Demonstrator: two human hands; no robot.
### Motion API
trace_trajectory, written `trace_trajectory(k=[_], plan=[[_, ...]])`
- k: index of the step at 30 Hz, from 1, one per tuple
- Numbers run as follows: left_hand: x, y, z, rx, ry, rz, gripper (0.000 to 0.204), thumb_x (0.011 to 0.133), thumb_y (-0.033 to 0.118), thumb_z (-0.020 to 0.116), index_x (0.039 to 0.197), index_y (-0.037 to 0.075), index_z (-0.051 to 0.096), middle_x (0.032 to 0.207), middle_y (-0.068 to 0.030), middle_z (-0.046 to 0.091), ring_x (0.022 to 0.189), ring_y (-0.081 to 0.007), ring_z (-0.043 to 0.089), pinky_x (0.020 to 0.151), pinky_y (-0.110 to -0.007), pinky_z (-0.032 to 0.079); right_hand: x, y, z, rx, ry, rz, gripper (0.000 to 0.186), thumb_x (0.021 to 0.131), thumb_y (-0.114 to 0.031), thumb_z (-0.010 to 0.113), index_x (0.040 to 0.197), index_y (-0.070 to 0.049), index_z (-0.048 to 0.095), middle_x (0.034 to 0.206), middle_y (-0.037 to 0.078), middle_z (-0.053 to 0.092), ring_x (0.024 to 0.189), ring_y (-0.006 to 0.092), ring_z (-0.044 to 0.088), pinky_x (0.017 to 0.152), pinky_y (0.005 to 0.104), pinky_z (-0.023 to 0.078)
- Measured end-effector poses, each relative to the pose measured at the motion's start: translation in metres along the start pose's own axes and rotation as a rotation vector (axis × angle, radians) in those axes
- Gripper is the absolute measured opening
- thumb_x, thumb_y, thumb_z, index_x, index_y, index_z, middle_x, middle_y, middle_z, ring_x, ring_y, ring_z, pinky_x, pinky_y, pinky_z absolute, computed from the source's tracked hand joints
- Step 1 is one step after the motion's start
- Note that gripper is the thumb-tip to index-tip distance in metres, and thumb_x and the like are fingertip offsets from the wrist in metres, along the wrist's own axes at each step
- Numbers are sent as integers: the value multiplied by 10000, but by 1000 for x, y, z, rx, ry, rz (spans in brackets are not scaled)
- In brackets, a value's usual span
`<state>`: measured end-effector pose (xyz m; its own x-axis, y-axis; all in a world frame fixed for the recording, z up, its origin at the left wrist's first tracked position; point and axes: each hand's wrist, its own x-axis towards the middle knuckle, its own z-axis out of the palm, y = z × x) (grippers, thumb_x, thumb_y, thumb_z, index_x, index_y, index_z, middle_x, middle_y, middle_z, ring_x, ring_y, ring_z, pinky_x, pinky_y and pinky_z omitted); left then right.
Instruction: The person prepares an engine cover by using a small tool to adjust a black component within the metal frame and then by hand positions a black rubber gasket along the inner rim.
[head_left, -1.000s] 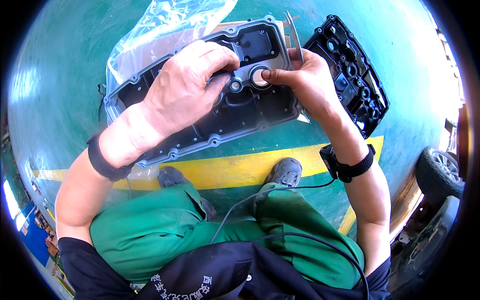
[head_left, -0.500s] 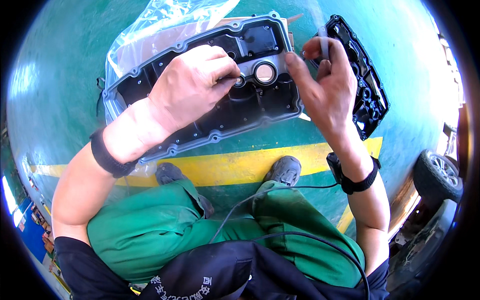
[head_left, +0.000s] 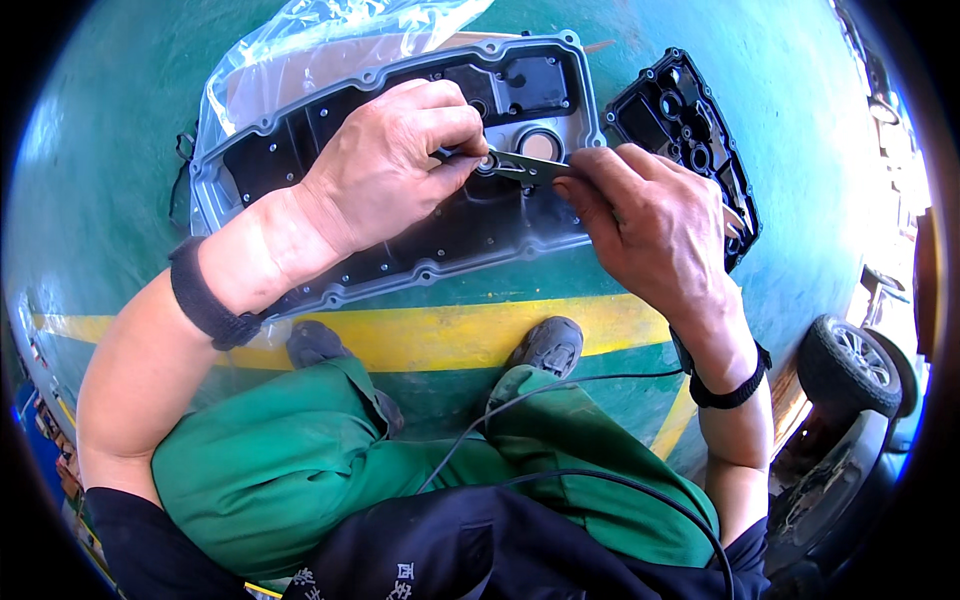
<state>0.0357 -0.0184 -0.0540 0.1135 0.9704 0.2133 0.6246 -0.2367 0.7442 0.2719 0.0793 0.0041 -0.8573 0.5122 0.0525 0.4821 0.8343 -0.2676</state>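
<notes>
A large valve-cover-like casting (head_left: 425, 273), with a silver rim and black inside, lies open side up in front of me. My left hand (head_left: 390, 165) reaches over it, thumb and fingers pinched at a small round ring (head_left: 487, 163); whatever they grip is hidden. In my right hand (head_left: 655, 225), fingers closed, is a thin flat grey metal strip (head_left: 533, 169) with small holes. The strip's far end meets the small ring beside my left fingertips. Just beyond the strip is a larger round opening with a dark ring (head_left: 540, 147).
A smaller black cover (head_left: 690, 115) lies to the right on the green floor, partly behind my right hand. Clear plastic wrapping and cardboard (head_left: 300, 80) are under and behind the casting. A yellow line (head_left: 440, 335) crosses near my shoes. A wheel (head_left: 850, 365) stands at far right.
My right hand has come down and turned inward, bringing the strip to the small ring. My left hand keeps its pinch there. The whole view has shifted slightly.
</notes>
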Motion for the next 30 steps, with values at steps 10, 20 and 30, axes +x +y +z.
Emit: trace_trajectory(k=[10, 20, 30], plan=[[1, -2, 0, -7, 7, -2, 149, 794, -42, 761, 909, 7, 681, 892, -103, 639, 880, -290, 638, 800, -373, 532, 17, 5, -9, -207, -20, -216, 152, 866, -232, 764, 839, -116, 669, 737, 29, 630, 695, 215, 654, 609, 375, 506], [1, -4, 2, -16, 10, 5, 160, 790, -53, 761, 910, 3, 672, 876, -101, 628, 883, -287, 626, 802, -374, 527, 37, 5, -17, -339, -150, -441, 109, 827, -159, 702, 929, -135, 673, 793, 3, 643, 799, 197, 694, 686, 327, 562], [1, -5, 4, -39, 12, 14, 150, 798, -60, 751, 917, -1, 681, 887, -107, 638, 863, -285, 641, 787, -364, 539, 26, 0, -7, -441, -75, -507, 100, 789, -178, 698, 863, -125, 657, 761, -15, 612, 769, 162, 676, 640, 284, 553]])
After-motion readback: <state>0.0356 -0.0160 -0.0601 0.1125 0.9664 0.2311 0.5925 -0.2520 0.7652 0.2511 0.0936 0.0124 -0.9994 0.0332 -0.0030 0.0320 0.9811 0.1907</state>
